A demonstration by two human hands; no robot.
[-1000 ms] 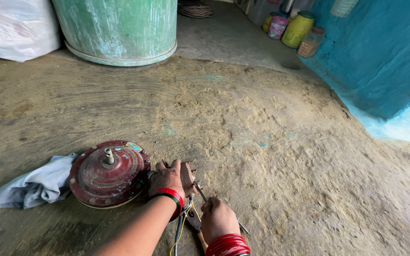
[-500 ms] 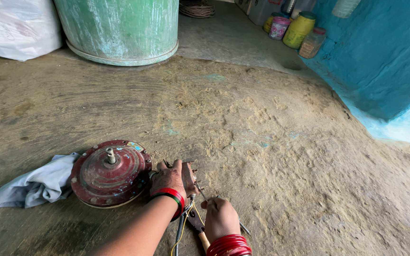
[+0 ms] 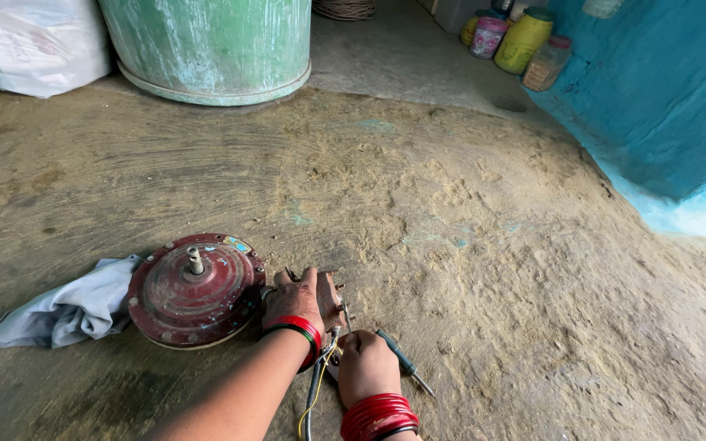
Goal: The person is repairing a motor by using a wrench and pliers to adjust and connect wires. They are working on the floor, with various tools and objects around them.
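Mid-disassembly: left hand (image 3: 292, 300) pressing motor part (image 3: 328, 296) beside red housing (image 3: 196, 289), right hand (image 3: 367, 367) fingers pinching screwdriver (image 3: 402, 361); next calls for seating tip squarely.

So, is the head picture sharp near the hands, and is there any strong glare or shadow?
Head view: soft, even light with no glare; left hand and right hand look sharp, and so does the red motor housing; only faint shadows lie under them; the green drum bulges slightly near the frame's top.

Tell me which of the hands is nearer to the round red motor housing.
Left. The left hand rests right beside the red motor housing, at its right edge. The right hand sits farther off, near the screwdriver.
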